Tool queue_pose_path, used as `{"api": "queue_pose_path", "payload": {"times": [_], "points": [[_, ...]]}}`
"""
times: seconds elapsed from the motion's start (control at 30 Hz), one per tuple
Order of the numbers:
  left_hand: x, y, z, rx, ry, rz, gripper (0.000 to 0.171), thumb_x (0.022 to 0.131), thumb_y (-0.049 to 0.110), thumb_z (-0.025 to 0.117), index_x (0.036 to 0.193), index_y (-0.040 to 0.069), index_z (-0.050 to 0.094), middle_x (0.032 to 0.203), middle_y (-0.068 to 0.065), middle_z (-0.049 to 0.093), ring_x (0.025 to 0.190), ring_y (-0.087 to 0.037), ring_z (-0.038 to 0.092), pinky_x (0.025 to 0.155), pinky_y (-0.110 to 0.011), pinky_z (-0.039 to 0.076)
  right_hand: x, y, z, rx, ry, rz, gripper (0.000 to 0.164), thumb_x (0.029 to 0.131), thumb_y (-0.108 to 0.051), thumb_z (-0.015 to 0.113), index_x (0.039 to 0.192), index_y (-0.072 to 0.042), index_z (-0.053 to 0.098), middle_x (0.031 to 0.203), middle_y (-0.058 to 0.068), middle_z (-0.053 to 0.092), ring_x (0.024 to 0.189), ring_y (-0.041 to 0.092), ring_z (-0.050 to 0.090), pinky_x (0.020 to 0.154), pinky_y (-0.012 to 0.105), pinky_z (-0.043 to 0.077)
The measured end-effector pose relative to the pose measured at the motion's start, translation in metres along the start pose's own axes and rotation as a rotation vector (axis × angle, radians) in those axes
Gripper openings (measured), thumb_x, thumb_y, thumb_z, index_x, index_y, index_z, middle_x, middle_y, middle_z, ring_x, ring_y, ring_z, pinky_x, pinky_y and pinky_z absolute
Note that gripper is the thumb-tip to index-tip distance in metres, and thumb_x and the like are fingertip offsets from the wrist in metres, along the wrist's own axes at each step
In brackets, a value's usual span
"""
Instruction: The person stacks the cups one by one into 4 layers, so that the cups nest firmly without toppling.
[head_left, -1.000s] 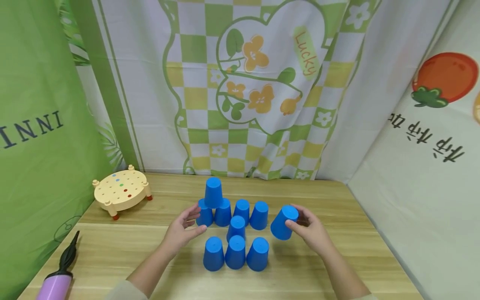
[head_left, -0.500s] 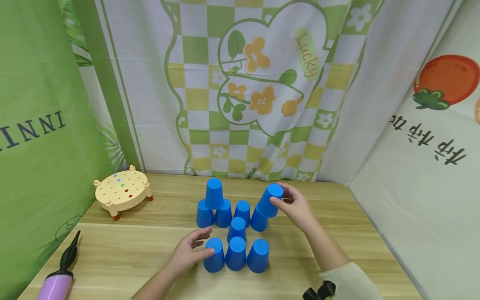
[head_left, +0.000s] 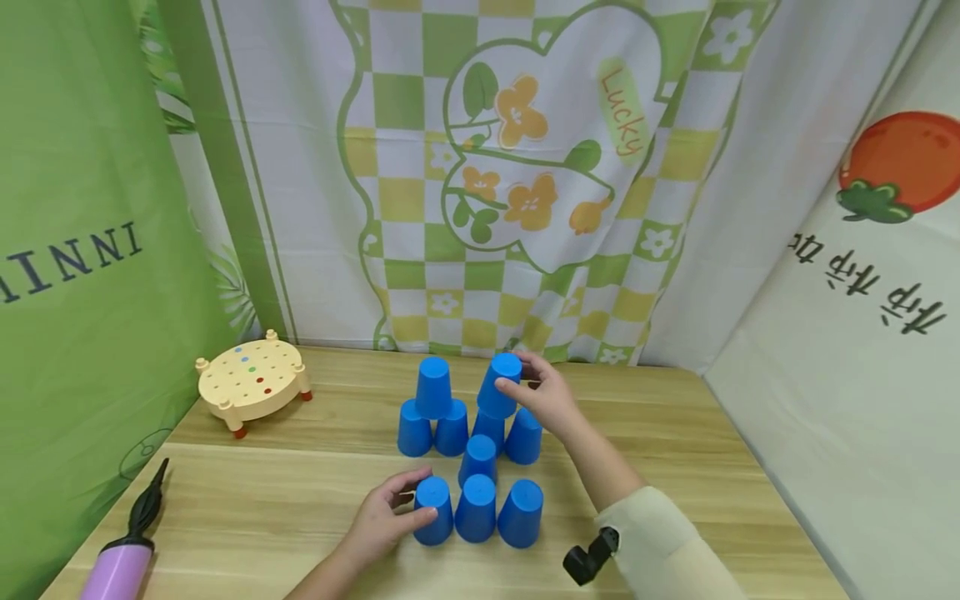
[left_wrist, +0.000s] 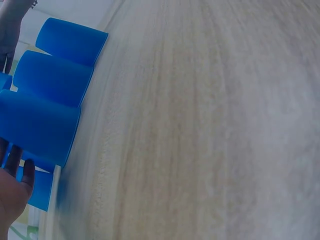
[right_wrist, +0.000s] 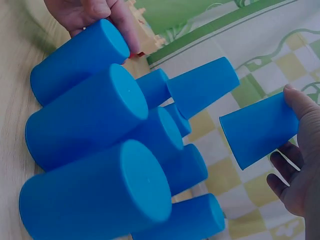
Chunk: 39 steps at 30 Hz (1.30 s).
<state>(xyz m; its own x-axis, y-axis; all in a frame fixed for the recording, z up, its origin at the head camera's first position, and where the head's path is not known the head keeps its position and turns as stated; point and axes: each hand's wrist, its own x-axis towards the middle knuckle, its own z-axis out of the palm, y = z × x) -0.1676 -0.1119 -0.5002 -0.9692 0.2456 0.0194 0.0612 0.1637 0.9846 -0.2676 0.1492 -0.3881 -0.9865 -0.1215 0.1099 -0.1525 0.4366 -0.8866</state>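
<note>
While one cup [head_left: 491, 396] hangs over the back row [head_left: 452, 429], another has a hand round it

As far as I can judge, the step in hand is topping the right pair [head_left: 523, 437]; the left pair [head_left: 414, 432] already has its top cup [head_left: 433, 387]. The right hand [head_left: 546, 393] has the raised one pinched, thumb on the near side and fingers round the far side, spread about as wide as the cup. Right wrist view shows a gap below it, so it's not seated, and it looks a bit tilted. Next move, I reckon: level it, center it over both, lower gently, let go. The left hand [head_left: 386, 510] has thumb and fingers curved round the front-left cup [head_left: 441, 500], which stands on the tabletop [head_left: 675, 442]; can't tell how hard it's gripping. One lone cup [head_left: 478, 458] sits between the rows.
</note>
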Motion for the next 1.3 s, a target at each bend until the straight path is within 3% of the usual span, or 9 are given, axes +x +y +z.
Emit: {"api": "queue_pose_path", "payload": {"times": [0.37,0.8,1.07,1.3], "points": [[-0.002,-0.002,0.001,-0.018,0.034,-0.005,0.053,0.087,0.021,0.075,0.132,0.0,0.058,0.133,-0.018,0.061,0.123,-0.033,0.056,0.104,-0.05,0.047,0.014,0.003,0.027,-0.013,-0.004,0.063,0.059,0.089,-0.034,0.073,0.142,-0.019,0.051,0.137,0.014,0.058,0.129,0.036,0.051,0.099,0.053,0.049],[-0.001,-0.004,0.001,-0.019,0.04,-0.009,0.052,0.086,0.021,0.075,0.131,0.0,0.059,0.131,-0.017,0.062,0.12,-0.031,0.057,0.103,-0.048,0.049,0.02,0.006,0.043,-0.022,-0.02,0.044,0.058,0.089,-0.033,0.072,0.14,-0.016,0.052,0.135,0.015,0.059,0.127,0.034,0.053,0.102,0.055,0.047],[0.0,-0.005,0.002,-0.013,0.035,-0.023,0.053,0.087,0.024,0.075,0.132,0.002,0.058,0.133,-0.015,0.062,0.121,-0.03,0.057,0.103,-0.047,0.049,0.02,0.009,0.044,-0.034,-0.031,0.05,0.059,0.09,-0.035,0.071,0.142,-0.018,0.049,0.137,0.015,0.058,0.129,0.034,0.052,0.103,0.057,0.045],[0.001,-0.008,0.0,0.011,0.026,-0.013,0.054,0.088,0.027,0.074,0.133,0.003,0.058,0.133,-0.015,0.061,0.122,-0.032,0.056,0.103,-0.048,0.049,0.007,0.009,0.031,-0.012,-0.057,0.021,0.059,0.092,-0.031,0.069,0.144,-0.014,0.047,0.142,0.017,0.053,0.134,0.037,0.047,0.109,0.057,0.039]]}}
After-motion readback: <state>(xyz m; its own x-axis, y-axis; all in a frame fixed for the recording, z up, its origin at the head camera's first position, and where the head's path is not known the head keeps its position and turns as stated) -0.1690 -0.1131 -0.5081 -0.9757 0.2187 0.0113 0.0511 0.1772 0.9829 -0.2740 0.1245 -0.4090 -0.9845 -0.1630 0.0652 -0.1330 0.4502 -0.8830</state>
